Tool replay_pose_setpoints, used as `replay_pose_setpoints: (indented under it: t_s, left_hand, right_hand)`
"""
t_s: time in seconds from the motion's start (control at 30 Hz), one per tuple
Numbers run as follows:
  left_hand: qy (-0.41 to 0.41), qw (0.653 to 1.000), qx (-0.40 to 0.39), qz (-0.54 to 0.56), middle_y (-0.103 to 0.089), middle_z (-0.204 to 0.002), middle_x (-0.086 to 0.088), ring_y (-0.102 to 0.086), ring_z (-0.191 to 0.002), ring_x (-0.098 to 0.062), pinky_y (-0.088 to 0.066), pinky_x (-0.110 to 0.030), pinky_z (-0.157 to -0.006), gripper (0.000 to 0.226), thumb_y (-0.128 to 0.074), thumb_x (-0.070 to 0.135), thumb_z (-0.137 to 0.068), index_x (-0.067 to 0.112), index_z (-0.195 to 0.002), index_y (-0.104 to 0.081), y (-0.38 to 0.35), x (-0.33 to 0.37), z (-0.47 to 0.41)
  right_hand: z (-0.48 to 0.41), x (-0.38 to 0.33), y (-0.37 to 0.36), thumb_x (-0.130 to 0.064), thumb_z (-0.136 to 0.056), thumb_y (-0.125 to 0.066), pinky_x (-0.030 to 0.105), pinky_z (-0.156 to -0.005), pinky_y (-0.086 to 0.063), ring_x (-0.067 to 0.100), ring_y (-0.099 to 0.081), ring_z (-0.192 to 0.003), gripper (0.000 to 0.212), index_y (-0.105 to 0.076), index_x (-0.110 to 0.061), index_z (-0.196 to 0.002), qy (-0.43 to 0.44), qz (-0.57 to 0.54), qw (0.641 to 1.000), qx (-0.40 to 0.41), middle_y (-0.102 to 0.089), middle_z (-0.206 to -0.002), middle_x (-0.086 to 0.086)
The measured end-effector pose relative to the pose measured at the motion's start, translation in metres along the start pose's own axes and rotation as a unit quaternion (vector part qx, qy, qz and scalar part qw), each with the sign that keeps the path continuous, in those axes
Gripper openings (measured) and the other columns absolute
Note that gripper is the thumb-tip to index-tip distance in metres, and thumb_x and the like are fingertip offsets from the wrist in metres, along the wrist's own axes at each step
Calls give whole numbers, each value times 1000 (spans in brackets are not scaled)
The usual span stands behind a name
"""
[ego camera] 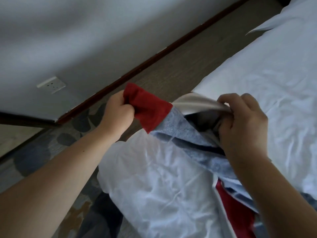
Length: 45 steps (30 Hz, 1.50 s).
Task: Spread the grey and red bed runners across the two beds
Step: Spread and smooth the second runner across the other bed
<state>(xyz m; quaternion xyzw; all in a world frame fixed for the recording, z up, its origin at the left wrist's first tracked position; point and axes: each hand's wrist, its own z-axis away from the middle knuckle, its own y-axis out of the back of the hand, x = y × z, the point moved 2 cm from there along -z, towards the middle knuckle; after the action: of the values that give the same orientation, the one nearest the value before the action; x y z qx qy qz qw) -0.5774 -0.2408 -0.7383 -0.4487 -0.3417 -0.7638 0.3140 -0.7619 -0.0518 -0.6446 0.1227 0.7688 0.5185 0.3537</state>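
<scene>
Gripping the bed runner (181, 133) with 2 hands at frame centre, over the near corner of the white bed (283, 93). Right hand (243, 124) is closed, pinching the runner's pale lining and grey fold. Left hand (118, 110) is fisted around the red end, held out over the floor. Grey and red cloth trails to lower right. Further off: brown floor strip (180, 66), dark skirting (137, 69), wall socket (51, 84) at left.

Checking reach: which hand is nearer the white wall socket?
Left. The left hand, gripping the red end of the grey and red bed runner, is closer to the white wall socket; the right hand is farther away over the white-sheeted bed.
</scene>
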Motion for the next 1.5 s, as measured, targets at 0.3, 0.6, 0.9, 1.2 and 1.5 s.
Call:
replay_pose_setpoints:
  t_s: [0.3, 0.6, 0.9, 1.2, 1.5]
  left_hand:
    - [-6, 1000, 19, -11, -70, -76, 16, -62, -71, 5, -46, -10, -59, 23, -72, 3, -83, 17, -71, -58, -17, -12, 2]
    - [-81, 993, 62, 67, -55, -71, 4, -52, -73, -13, -43, -29, -63, 42, -61, -2, -93, 29, -67, -49, -12, -1, 8]
    - [-317, 936, 155, 0, -37, -75, 9, -35, -68, -4, -31, -25, -59, 18, -49, -6, -82, 9, -89, -43, -9, 87, -20]
    - [-176, 980, 87, -5, -64, -91, 11, -61, -75, 7, -52, -18, -70, 10, -58, 30, -100, 25, -106, -52, -75, 112, -101]
    - [-75, 995, 40, -46, -68, -108, 3, -69, -91, -5, -59, -38, -90, 6, -51, 32, -105, 38, -105, -53, -57, 23, -89]
  right_hand:
    - [52, 28, -53, -37, -80, -79, 50, -106, -42, 27, -39, -133, 66, -52, -31, -139, -21, 76, 968, -236, -43, -143, -1]
    - [45, 41, -50, -52, -86, -66, 45, -74, -56, 34, -58, -110, 47, -51, -47, -130, -55, 94, 964, -244, -28, -150, 1]
    - [-50, 36, 33, -35, -95, -57, 25, -75, -36, 19, -60, -84, 22, -73, -24, -106, -47, 32, 998, -22, -69, -99, 0]
    - [-140, 51, 5, -13, -99, -57, 23, -122, -23, 18, -15, -153, 76, -18, -35, -160, -42, 5, 998, -37, 5, -169, 7]
    - [53, 65, -75, -25, -90, -68, 57, -123, -8, 32, -6, -155, 61, -47, -31, -148, 43, 127, 956, -261, -11, -169, -1]
